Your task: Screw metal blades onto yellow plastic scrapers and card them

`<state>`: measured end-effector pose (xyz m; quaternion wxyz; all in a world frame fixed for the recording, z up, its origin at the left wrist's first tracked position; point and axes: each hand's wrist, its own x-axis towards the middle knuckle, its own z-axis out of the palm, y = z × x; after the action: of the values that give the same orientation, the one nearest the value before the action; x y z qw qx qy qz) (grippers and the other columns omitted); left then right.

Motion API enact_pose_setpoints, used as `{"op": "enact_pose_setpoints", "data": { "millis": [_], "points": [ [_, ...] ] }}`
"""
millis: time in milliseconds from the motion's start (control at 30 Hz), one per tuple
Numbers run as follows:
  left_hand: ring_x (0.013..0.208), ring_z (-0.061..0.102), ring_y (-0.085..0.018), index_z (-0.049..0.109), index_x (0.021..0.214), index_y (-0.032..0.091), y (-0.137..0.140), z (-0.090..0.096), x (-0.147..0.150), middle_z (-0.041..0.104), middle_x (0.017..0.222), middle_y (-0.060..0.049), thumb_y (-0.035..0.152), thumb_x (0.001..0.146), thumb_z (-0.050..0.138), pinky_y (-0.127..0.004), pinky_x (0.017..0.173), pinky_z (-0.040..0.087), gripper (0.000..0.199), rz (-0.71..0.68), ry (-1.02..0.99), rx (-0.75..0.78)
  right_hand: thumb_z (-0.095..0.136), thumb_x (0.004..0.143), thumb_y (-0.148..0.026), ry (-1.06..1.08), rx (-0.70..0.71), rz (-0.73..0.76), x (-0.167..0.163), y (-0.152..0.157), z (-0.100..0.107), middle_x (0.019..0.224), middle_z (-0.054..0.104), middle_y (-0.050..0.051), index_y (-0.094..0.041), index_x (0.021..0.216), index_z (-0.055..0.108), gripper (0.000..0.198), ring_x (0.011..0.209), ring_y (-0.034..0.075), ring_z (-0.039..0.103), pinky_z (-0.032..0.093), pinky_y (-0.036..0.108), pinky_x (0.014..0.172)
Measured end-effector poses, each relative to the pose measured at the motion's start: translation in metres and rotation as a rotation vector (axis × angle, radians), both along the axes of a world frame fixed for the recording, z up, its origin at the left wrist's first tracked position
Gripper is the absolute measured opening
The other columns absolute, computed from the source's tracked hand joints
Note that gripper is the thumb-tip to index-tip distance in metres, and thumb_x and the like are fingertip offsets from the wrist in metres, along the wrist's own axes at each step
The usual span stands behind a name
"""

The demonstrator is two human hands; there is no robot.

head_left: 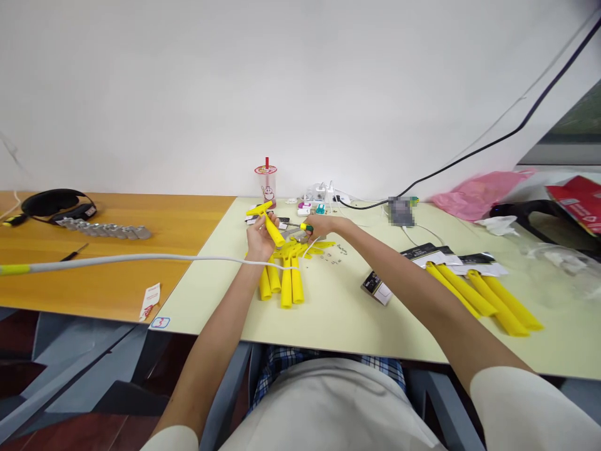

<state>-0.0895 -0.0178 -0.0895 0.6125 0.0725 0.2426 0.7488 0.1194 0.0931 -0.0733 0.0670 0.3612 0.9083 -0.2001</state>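
Observation:
My left hand (260, 240) is closed around a yellow T-shaped plastic handle (273, 230), its crosspiece tilted up to the left. In my right hand (321, 227) is a screwdriver (307, 227) with a green and yellow grip. Its shaft points left toward the yellow handle; whether the tip touches it I cannot tell. Below both hands lies a pile of similar yellow handles (286, 285), grips toward me. Small metal pieces (334, 254), perhaps screws, are scattered right of the pile. A white cable (220, 257) crosses in front of my left wrist and the pile.
More yellow handles (498, 300) with black-and-white cards lie at the right, and a loose card (377, 288) lies nearer. A lidded cup (267, 185), a power strip (323, 193) and a pixelated device (400, 212) stand along the wall. Grey metal parts (107, 230) sit on the left table.

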Motion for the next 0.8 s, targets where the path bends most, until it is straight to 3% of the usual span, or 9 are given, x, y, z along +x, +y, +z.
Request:
{"op": "enact_pose_setpoints", "data": {
  "millis": [167,500,800],
  "points": [
    [0.077,0.076,-0.013,0.073,0.119,0.014,0.002,-0.002,0.000,0.078,0.089,-0.006,0.008,0.103,0.061,-0.024,0.081,0.065,0.021,-0.005,0.015,0.014,0.093,0.071,-0.030,0.034,-0.001,-0.024,0.010,0.001,0.003,0.097,0.082,0.006,-0.020,0.081,0.064,0.032,0.089,0.023,0.072,0.047,0.029,0.073],
    [0.075,0.074,-0.012,0.074,0.119,0.014,0.002,-0.003,0.000,0.078,0.091,-0.005,0.006,0.103,0.061,-0.023,0.080,0.063,0.023,-0.022,0.028,0.031,0.105,0.052,-0.040,-0.061,0.019,-0.021,0.015,-0.003,-0.003,0.076,0.071,0.002,-0.023,0.069,0.065,0.047,0.074,0.023,0.065,0.046,0.033,0.068],
    [0.073,0.073,-0.011,0.072,0.117,0.014,-0.002,-0.001,0.001,0.078,0.093,-0.006,0.007,0.103,0.059,-0.022,0.075,0.063,0.020,-0.054,0.052,0.055,0.100,0.058,-0.033,0.016,0.018,-0.048,0.017,-0.010,0.000,0.068,0.063,-0.001,-0.024,0.063,0.057,0.044,0.070,0.020,0.059,0.041,0.032,0.066]
  ]
}}
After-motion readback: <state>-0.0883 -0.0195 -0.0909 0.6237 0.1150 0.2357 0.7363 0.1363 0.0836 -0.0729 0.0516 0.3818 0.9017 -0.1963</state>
